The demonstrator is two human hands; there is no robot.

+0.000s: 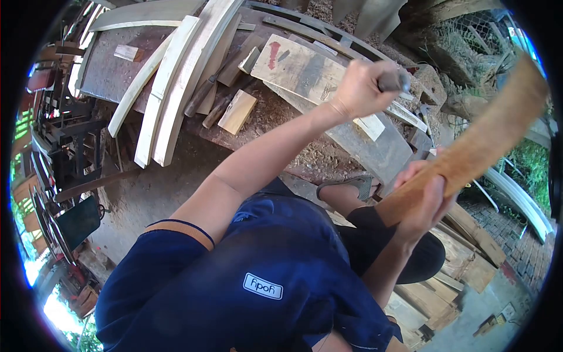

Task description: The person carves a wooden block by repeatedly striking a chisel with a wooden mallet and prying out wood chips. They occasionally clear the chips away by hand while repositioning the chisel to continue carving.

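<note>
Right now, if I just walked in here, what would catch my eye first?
Probably the long curved wooden piece on the right, gripped low down by one hand. The other hand is raised mid-frame, closed on a dark tool handle. Behind them, pale curved planks lie across a sawdust-covered workbench at upper left.

We saw a worn workbench [111, 70] strewn with sawdust; on it lay long curved pale planks [170, 88], a small wood block [237, 111] (tilted), and a board marked red [299, 73].
</note>
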